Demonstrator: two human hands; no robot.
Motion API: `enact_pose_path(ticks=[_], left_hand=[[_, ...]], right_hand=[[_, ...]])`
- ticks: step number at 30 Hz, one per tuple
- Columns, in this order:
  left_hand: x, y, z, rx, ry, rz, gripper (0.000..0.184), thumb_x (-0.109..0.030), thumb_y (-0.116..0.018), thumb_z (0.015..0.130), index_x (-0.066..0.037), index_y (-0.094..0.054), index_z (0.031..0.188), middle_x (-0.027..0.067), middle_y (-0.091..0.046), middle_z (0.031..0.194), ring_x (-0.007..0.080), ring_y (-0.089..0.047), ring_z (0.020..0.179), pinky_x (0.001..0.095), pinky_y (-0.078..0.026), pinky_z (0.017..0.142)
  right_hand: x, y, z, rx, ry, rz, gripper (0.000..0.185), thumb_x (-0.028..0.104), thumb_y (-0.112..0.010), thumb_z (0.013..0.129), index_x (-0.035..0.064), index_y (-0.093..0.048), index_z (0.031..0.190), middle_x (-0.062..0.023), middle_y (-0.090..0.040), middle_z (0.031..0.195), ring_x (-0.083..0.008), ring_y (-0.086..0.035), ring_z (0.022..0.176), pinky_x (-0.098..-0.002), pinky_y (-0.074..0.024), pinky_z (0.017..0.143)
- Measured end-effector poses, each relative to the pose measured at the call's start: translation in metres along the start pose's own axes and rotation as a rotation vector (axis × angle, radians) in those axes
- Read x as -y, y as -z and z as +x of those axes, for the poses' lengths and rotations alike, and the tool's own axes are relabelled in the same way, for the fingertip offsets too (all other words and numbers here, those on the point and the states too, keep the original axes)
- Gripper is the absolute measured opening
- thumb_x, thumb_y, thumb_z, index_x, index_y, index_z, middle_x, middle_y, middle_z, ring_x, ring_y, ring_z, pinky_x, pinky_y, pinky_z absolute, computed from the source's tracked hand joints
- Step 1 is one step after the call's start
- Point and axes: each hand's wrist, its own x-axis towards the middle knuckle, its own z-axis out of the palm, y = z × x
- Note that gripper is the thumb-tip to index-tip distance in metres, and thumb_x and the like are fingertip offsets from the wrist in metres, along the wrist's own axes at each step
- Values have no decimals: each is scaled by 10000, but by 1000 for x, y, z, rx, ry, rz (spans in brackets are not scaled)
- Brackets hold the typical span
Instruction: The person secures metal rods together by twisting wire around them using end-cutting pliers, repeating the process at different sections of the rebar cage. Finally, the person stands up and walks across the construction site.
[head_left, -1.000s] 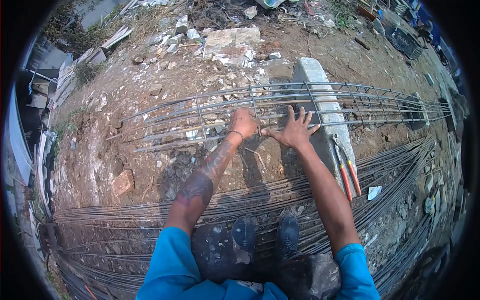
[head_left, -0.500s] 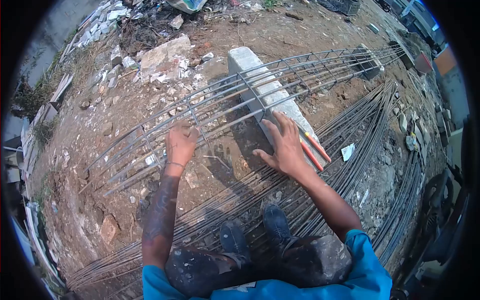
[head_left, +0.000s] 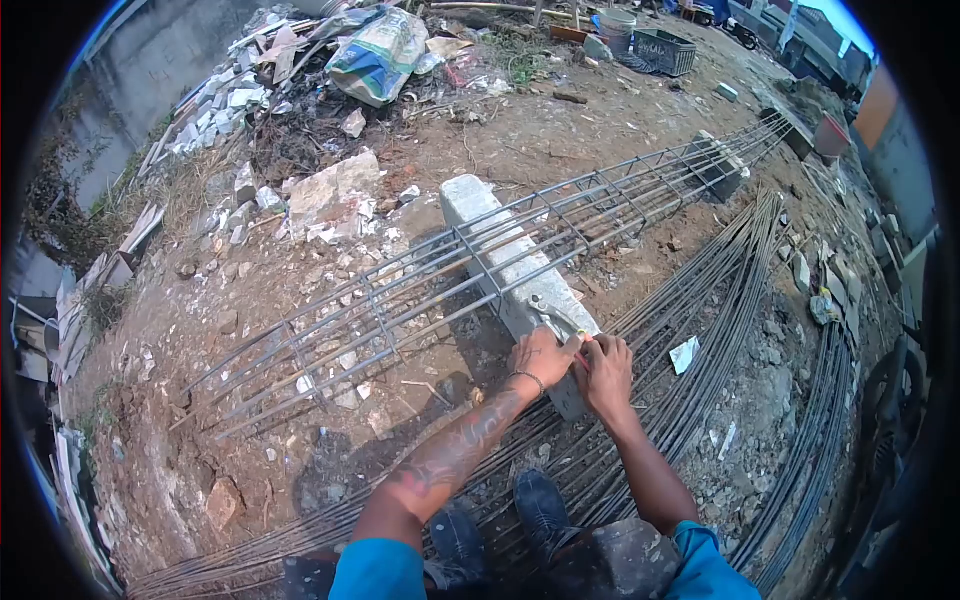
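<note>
Both my hands are together over the near end of a pale concrete beam point(head_left: 525, 262). My right hand point(head_left: 607, 378) is closed on the red-orange handles of a pair of pincers point(head_left: 562, 318), whose metal head points up and left over the beam. Pressed up beside it, my left hand point(head_left: 543, 357) has its fingers closed at the pincers too; the hands hide most of the handles. Just beyond them a long rebar cage point(head_left: 487, 272) with square ties rests across the beam, touched by neither hand.
Loose steel bars point(head_left: 690, 325) lie in a long bundle at the right and beneath my boots point(head_left: 542, 510). Another block point(head_left: 718, 165) holds up the cage's far end. Rubble and a broken slab point(head_left: 335, 190) lie at left, behind which is a plastic sack point(head_left: 378, 58).
Both hands were open and apart, with the pincers lying on the beam. My left hand has moved right, away from the cage, and both hands have closed on the pincers.
</note>
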Motion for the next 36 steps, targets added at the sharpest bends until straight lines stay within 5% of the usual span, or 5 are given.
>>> enact_pose_path(ticks=[19,25,29,32,36], left_hand=[[9,-7,-7,-323,-220,-245,270,-195,-508,835,31,-638,767,254,-622,800,408,-620,760,461,-481,688],[12,41,-40,-71,-218,-715,289,-236,-466,980,-7,-603,870,53,-636,809,120,-598,728,274,-479,659],[15,52,-49,55,-356,-911,274,-270,-456,1001,-38,-582,926,25,-621,877,98,-572,766,244,-467,683],[13,47,-53,83,-360,-997,275,-279,-464,997,-41,-576,919,24,-612,883,95,-558,796,258,-463,728],[10,36,-56,135,-391,-1010,265,-277,-469,995,-44,-568,917,26,-597,868,104,-545,816,276,-454,762]], right_hand=[[21,-4,-6,17,-11,-62,329,258,-577,870,-24,-580,1041,-186,-604,983,-326,-500,1076,-551,-319,966],[33,-4,-12,9,-51,-103,298,232,-624,854,-24,-566,995,-183,-541,1157,-356,-426,1218,-598,-242,1033],[48,35,6,-73,-51,118,280,203,-619,869,-19,-583,1035,-173,-545,1173,-333,-471,1183,-546,-301,1009],[56,54,32,64,-244,1415,399,263,-498,977,-33,-513,1245,-171,-589,1192,-247,-578,1073,-348,-454,934],[68,65,50,-58,-353,1668,437,293,-488,985,-23,-468,1287,-178,-599,1169,-227,-580,1063,-346,-459,940]])
